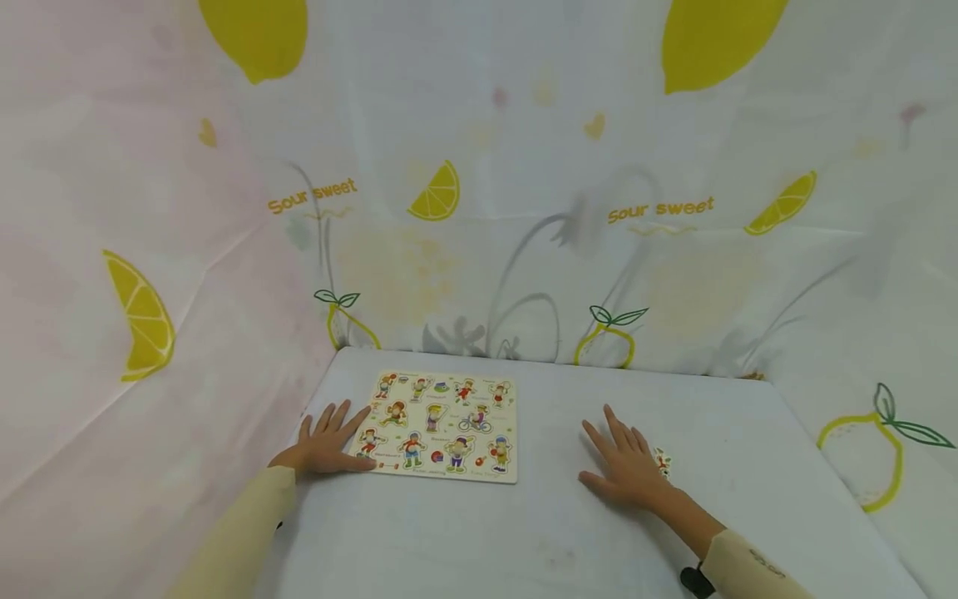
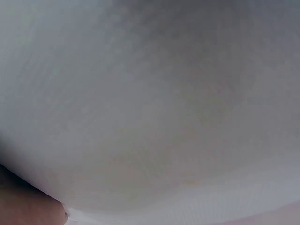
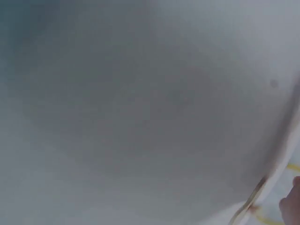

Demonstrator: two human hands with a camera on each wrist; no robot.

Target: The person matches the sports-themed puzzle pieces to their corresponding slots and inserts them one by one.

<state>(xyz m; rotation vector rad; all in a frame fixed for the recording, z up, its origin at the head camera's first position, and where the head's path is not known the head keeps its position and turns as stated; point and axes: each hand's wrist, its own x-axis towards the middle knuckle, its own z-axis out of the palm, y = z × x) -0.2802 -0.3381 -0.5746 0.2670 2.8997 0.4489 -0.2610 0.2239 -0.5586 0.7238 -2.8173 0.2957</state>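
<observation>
A wooden peg puzzle board [image 1: 512, 453] printed with small sporty cartoon figures lies flat on the white-covered table. My left hand [image 1: 325, 443] rests at its left side, fingers spread, with the thumb touching the lower left corner. Further right, my right hand [image 1: 624, 467] lies on the tabletop with spread fingers, holding nothing that I can see. Beside it, partly hidden behind the hand, is a small colourful figure piece [image 1: 663, 462]. The left wrist view is mostly blurred pale surface, with a bit of skin [image 2: 33, 210] at the lower left. A blurred fingertip [image 3: 291, 206] enters the right wrist view.
White cloth covers the table [image 1: 554, 532]. Hanging fabric with lemon prints [image 1: 434, 191] closes off the back and both sides. A small brownish object [image 1: 753, 377] sits at the far right corner of the table.
</observation>
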